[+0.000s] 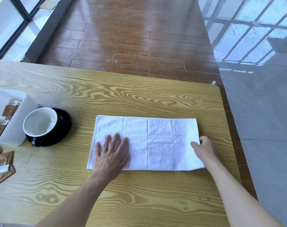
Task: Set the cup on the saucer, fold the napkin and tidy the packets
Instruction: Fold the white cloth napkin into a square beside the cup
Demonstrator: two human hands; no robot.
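Observation:
A white napkin [156,141] lies on the wooden table [106,99] as a long rectangle with creases across it. My left hand [111,153] rests flat on its left part, fingers spread. My right hand [205,149] pinches the napkin's right edge between thumb and fingers. At the left, a cup [41,123], black outside and white inside, stands on a black saucer [65,122]. Brown packets [3,164] lie loose near the left table edge. More brown packets [10,109] stand inside a white bin [16,128].
The white bin touches the saucer on its left side. The table's far edge and right edge drop to a wooden floor [131,38] and grey tiles [262,112]. Bare tabletop lies in front of and behind the napkin.

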